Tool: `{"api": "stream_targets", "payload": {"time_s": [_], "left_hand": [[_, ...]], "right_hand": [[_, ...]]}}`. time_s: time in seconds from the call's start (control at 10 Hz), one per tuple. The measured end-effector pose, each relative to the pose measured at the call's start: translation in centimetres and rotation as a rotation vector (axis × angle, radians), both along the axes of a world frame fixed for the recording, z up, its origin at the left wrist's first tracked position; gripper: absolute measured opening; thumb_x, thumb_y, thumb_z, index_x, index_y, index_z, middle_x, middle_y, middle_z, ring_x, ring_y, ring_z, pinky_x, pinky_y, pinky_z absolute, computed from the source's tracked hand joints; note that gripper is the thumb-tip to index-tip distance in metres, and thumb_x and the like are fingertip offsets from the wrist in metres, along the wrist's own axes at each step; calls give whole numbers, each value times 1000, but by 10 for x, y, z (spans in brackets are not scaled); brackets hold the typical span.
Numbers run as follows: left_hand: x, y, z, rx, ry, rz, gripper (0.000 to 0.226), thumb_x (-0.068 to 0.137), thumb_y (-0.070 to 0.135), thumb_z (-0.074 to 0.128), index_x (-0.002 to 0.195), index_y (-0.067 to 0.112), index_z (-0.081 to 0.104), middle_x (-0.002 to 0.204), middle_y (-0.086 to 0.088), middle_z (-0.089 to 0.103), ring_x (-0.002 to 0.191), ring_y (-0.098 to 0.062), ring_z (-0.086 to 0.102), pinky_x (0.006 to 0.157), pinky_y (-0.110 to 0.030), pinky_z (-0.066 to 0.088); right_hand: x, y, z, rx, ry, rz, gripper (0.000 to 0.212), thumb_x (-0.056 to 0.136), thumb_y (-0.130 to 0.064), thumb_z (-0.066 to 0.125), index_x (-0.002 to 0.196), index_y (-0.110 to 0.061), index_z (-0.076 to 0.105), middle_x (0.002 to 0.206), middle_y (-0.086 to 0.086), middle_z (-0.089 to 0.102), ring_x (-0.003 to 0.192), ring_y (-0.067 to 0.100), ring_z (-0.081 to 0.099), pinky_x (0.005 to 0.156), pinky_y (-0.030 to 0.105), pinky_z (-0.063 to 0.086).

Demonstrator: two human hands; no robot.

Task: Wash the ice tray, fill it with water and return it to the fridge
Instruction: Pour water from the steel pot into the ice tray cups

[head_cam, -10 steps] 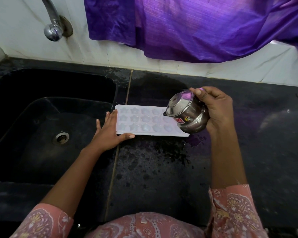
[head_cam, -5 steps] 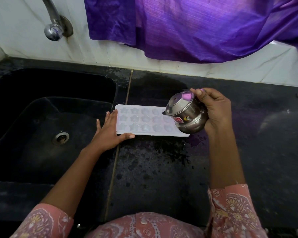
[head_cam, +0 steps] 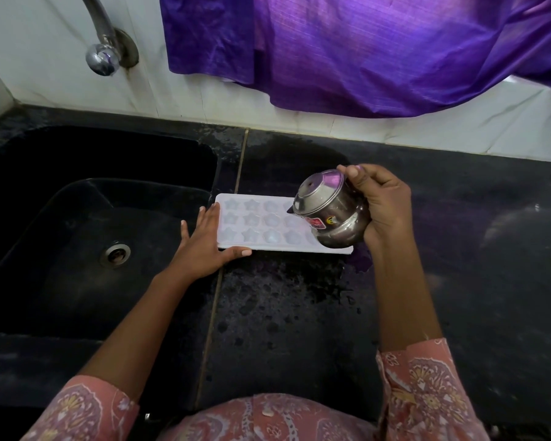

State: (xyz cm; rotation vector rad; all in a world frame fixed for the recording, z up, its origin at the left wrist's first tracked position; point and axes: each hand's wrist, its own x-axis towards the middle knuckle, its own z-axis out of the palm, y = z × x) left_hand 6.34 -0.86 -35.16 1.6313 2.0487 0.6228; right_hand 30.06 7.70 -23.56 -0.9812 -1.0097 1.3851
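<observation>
We see the steel pot (head_cam: 331, 214) hide the right cells of the ice tray (head_cam: 252, 221), and the top edge crops the tap (head_cam: 103, 57).

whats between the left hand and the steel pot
In the head view, only the ice tray lies between the left hand and the tilted steel pot: its uncovered star-shaped cups, with nothing else on that stretch.

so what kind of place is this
Most likely a home kitchen: a black sink set in a dark stone counter, a wall tap above it, and a steel pot tipped over an ice tray on the counter.
</observation>
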Motion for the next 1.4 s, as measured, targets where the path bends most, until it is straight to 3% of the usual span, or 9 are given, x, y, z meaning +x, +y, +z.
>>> {"api": "stream_targets", "payload": {"time_s": [0.5,1.4], "left_hand": [[0,0,-1,7,-2,2,120,60,74,48,150,16,-7,159,2,-4,143,-12,-14,110,-43,-19],[0,0,1,7,-3,0,120,59,74,47,149,17,-8,159,1,-4,143,-13,-14,110,-44,-18]], "right_hand": [[-8,-3,6,59,-93,5,16,69,-4,76,66,-16,67,60,-8,67,61,6,60,65,23,51],[-10,-8,16,117,-144,13,12,71,-2,74,72,-11,66,59,-9,67,59,1,60,61,16,49]]}}
